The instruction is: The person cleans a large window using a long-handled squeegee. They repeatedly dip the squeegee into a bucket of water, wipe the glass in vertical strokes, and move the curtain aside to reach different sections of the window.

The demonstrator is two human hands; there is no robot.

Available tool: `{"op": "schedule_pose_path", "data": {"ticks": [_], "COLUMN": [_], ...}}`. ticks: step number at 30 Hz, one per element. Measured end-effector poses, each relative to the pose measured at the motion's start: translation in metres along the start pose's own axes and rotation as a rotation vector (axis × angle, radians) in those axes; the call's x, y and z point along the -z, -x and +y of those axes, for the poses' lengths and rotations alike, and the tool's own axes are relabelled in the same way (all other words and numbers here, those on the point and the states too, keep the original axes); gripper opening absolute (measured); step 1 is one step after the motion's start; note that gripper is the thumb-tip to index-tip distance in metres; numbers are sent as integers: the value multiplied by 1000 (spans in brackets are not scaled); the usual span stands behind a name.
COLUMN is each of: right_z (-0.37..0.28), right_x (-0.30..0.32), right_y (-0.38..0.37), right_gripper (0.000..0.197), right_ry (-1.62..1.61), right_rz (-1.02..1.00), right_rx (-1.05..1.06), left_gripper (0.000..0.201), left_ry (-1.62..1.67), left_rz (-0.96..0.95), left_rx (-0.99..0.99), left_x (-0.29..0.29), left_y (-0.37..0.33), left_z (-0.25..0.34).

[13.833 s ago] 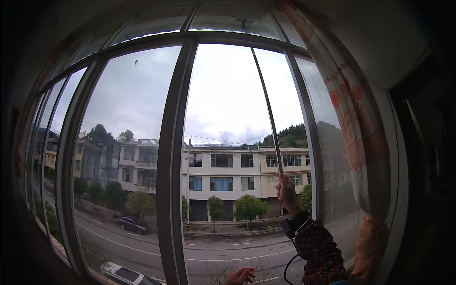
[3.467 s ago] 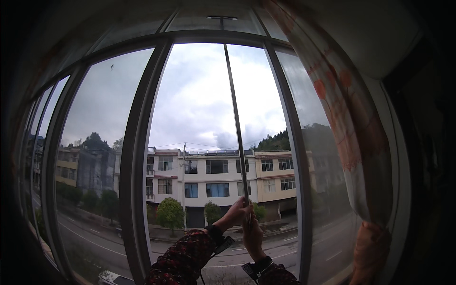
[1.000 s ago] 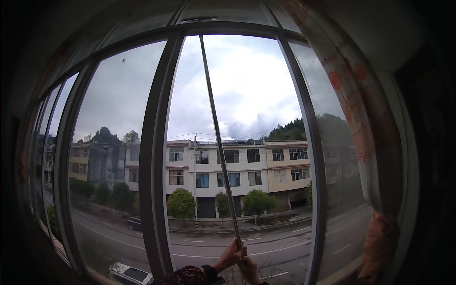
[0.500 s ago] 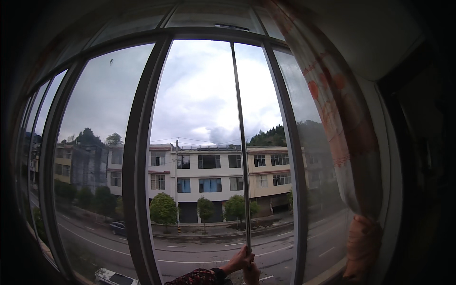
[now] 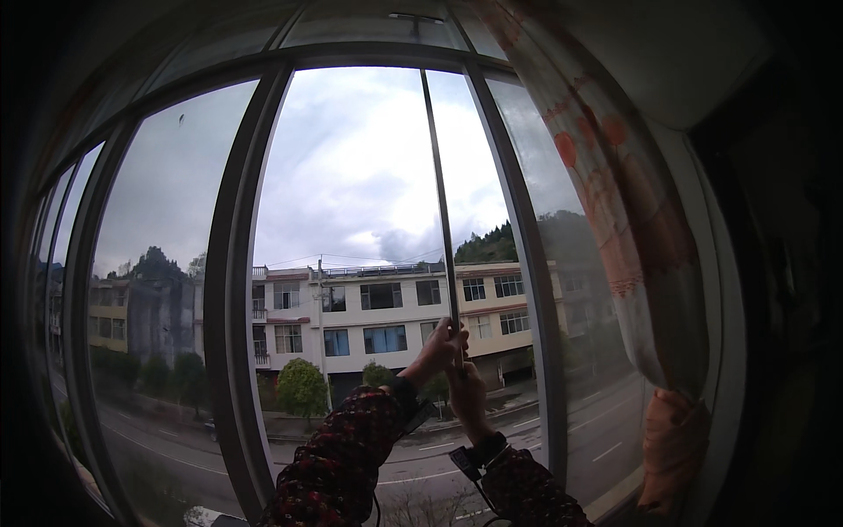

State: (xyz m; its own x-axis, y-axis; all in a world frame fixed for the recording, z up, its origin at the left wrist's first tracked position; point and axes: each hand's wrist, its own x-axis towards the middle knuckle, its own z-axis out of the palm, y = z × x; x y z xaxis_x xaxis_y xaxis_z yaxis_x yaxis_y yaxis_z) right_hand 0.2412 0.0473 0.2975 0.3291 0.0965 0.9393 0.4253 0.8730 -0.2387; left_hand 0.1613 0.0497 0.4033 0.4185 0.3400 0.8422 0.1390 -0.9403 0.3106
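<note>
A long-handled window squeegee with a thin metal pole (image 5: pixel 437 176) stands nearly upright before me, leaning slightly left toward its top. Its narrow crosswise head (image 5: pixel 415 18) shows behind the upper glass pane. My left hand (image 5: pixel 442 347) is wrapped round the lower part of the pole. Just below it, my right hand (image 5: pixel 466 391) grips the same pole, fingers closed. Both forearms, in dark patterned sleeves, reach up from the lower edge. The pole's bottom end is hidden by my hands and arms.
Dark window frame bars (image 5: pixel 241 263) stand left of the pole, and another upright (image 5: pixel 518 220) is to its right. A patterned curtain (image 5: pixel 606 202), tied at the bottom, hangs at right. Beyond lie a road, trees and a pale building (image 5: pixel 360 316).
Both hands have risen with the pole, bringing my forearms into view. The squeegee's head has moved higher behind the upper pane. The view has shifted slightly.
</note>
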Motion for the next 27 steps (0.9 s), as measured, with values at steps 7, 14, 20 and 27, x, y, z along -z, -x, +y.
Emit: {"op": "schedule_pose_path", "data": {"ticks": [7,14,20,27], "right_z": [20,72,68,-4], "right_x": [2,61,69,-11], "right_y": [6,289,344,90], "right_gripper": [25,31,30,22], "right_ry": [120,119,173,-135], "right_rz": [9,-126,-218,-72], "right_rx": [54,-444,-553,-96], "left_gripper": [26,24,24,23], "left_ry": [39,267,157,277], "left_rz": [15,-228,-203,-66], "left_rx": [123,394,369,208], "left_x": [-13,-115,-132,12], "left_y": [1,263,324,94], "left_z": [-16,-130,-166,-21]}}
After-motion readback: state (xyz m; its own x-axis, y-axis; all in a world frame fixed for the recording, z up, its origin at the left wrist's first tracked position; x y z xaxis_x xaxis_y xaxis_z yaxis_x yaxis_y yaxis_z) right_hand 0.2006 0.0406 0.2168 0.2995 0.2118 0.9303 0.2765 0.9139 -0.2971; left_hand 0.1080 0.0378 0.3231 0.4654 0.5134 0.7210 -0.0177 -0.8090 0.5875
